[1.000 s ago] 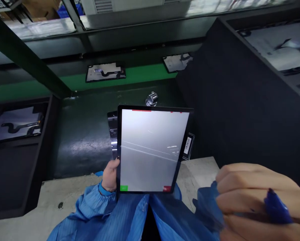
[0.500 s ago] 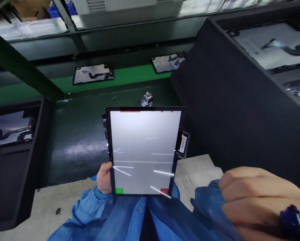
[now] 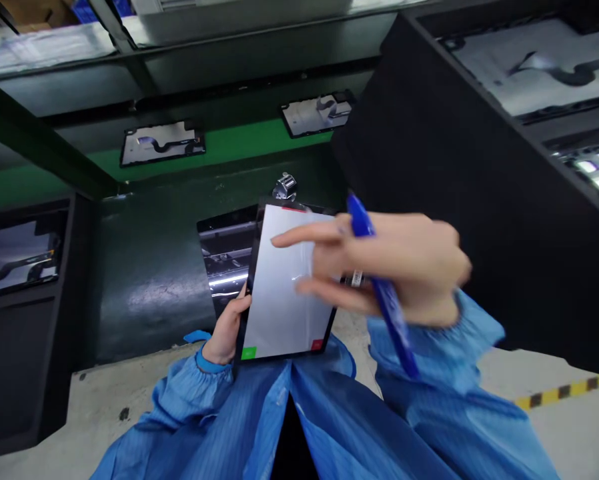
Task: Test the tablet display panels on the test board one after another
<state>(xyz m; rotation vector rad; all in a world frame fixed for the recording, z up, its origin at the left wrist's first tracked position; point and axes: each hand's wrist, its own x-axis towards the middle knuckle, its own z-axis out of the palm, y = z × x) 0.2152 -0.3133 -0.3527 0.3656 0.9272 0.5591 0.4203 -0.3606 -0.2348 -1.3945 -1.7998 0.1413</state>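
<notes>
My left hand [image 3: 225,331] grips the lower left edge of a lit tablet screen panel [image 3: 279,293], white with a small green square and a red square at its bottom corners. The panel is tilted, its right side turned away. My right hand [image 3: 384,267] hovers in front of the panel's right side, forefinger stretched toward the screen, with a blue pen [image 3: 382,293] held between its fingers. A second dark panel [image 3: 227,257] shows behind the lit one at its left. Both arms wear blue sleeves.
A green conveyor belt [image 3: 234,143] runs across the back carrying two panels with flex cables [image 3: 160,142] [image 3: 315,112]. A black bin wall [image 3: 469,173] rises on the right, another black tray [image 3: 14,250] on the left. A small metal knob [image 3: 285,186] sits behind the panel.
My right hand rose from the lower right corner to in front of the screen, pen still in it. The panel has turned, its right edge swinging away, baring the dark panel behind.
</notes>
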